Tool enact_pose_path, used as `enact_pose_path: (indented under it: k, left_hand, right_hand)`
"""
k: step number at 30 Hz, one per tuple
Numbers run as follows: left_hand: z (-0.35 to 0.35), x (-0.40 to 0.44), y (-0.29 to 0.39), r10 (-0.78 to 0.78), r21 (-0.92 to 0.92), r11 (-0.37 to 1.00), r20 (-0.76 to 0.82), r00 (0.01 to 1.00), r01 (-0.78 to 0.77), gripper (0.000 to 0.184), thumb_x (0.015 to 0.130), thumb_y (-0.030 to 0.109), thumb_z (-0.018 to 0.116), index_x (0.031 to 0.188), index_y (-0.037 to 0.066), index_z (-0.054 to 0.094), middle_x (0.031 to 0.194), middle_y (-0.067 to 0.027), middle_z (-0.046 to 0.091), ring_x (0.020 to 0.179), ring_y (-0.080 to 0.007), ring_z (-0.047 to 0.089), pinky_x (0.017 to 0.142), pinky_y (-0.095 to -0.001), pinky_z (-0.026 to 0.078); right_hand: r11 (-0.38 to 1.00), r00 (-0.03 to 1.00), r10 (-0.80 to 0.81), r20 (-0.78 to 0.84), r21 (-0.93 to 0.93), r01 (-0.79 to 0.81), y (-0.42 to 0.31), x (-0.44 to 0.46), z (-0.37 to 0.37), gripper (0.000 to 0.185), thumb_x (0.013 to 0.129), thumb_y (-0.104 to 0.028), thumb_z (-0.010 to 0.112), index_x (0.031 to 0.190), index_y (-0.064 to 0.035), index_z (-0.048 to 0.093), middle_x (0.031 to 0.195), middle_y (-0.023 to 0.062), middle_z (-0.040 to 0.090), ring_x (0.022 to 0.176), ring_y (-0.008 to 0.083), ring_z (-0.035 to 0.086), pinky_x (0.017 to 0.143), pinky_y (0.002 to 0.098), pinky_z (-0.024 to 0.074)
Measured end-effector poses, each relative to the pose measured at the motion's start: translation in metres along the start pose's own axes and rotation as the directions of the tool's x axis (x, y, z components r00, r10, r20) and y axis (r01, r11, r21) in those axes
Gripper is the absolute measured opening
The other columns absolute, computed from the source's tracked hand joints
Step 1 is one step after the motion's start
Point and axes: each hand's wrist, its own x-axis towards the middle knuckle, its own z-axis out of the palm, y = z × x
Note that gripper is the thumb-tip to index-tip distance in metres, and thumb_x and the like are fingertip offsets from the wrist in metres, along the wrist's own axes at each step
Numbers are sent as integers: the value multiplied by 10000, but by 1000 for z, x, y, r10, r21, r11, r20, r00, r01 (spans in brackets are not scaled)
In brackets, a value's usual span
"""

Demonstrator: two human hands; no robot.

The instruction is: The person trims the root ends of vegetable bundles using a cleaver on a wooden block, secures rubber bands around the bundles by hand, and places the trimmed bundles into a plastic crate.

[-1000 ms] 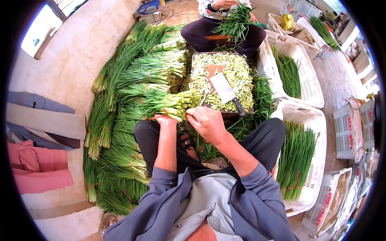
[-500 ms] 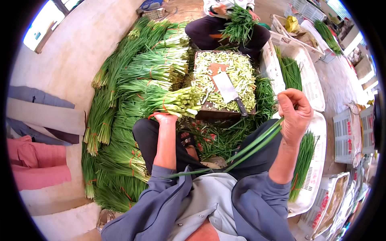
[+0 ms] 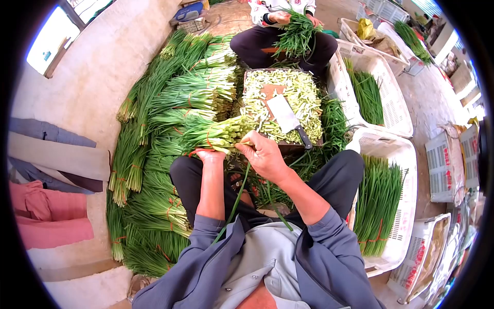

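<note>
In the head view, your left hand (image 3: 210, 154) has the tied bundle of green stems (image 3: 222, 135) from below (its fingers are mostly hidden, so you can't tell how far they wrap). Your right hand (image 3: 265, 157) is nearly closed, thumb and forefinger pinching a long green strand (image 3: 236, 205) just beside the pale cut ends. You seem to be picking loose strands at the bundle; the next move likely calls for a steady left hold and a narrow pinch. The bundle lies over your left palm, just left of your right fingertips, with the knife (image 3: 283, 114) beyond on the chopping board (image 3: 271, 91).
</note>
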Motion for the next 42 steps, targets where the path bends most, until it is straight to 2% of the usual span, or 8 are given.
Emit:
enact_pose_path:
  k: [4, 12, 18, 20, 22, 34, 40, 42]
  left_hand:
    - [3, 2, 7, -33, -62, 998, -58, 998, 30, 618, 925, 544, 475, 1335, 107, 625, 1386, -103, 621, 1290, -333, 554, 1149, -531, 378]
    - [-9, 8, 16, 1, -89, 996, -74, 997, -7, 650, 956, 576, 421, 1381, 120, 606, 1438, -94, 586, 1340, -345, 514, 1174, -540, 346]
    - [15, -6, 10, 36, -73, 997, -66, 997, -41, 674, 981, 557, 400, 1449, 92, 541, 1543, -132, 487, 1433, -379, 414, 1224, -550, 259]
    - [28, -15, 7, 53, -71, 996, -99, 994, -60, 657, 981, 546, 407, 1436, 96, 554, 1523, -129, 509, 1411, -371, 443, 1213, -546, 285]
    - [24, -14, 10, 70, -68, 995, -134, 989, -79, 643, 984, 533, 408, 1432, 98, 558, 1521, -127, 511, 1409, -369, 445, 1210, -543, 292]
    - [-30, 17, 11, 162, 121, 978, 95, 982, -173, 623, 928, 591, 472, 1233, 76, 646, 1264, -145, 657, 1187, -360, 597, 1063, -508, 469]
    - [-38, 22, 17, 106, 1, 994, 185, 977, -108, 549, 983, 499, 462, 1277, 65, 626, 1299, -135, 645, 1180, -342, 595, 1068, -492, 461]
    - [-14, 3, 10, 142, -15, 990, 89, 986, -142, 557, 992, 496, 466, 1278, 42, 617, 1260, -141, 663, 1133, -345, 622, 1044, -503, 484]
  right_hand:
    - [926, 921, 351, -168, 209, -315, -43, 1, -44, 85, 993, -166, 682, 976, -91, 646, 758, 0, 630, 648, 85, 564, 562, 253, 455]
    - [935, 315, -275, -908, -177, 306, -144, -13, -293, 320, 1023, -217, 597, 731, -106, 530, 611, -6, 490, 547, 67, 461, 452, 222, 322]
    - [626, 720, -579, -384, -775, 90, -58, -22, -198, 156, 1006, -176, 614, 1100, -54, 637, 973, 94, 634, 798, 130, 606, 666, 260, 494]
    - [762, 979, -204, -6, -629, 155, -3, -38, -118, 171, 985, -243, 635, 978, -72, 639, 917, 127, 656, 773, 241, 649, 646, 351, 536]
    - [688, 796, 361, 486, -715, 125, 44, -58, -35, 201, 924, -265, 703, 1014, -87, 689, 912, 162, 697, 807, 323, 701, 666, 395, 574]
    - [936, 972, -197, 127, -271, 225, -29, 32, -11, 219, 896, -143, 738, 1045, 16, 710, 894, 158, 668, 856, 345, 635, 786, 404, 516]
    - [931, 978, -129, 167, -319, 177, -27, 36, -8, 222, 911, -138, 703, 1045, 39, 714, 854, 183, 690, 732, 339, 660, 730, 408, 542]
    - [902, 850, 430, 304, -112, -417, -35, 38, -19, 227, 910, -127, 672, 1028, 65, 701, 799, 198, 695, 613, 302, 669, 647, 405, 545]
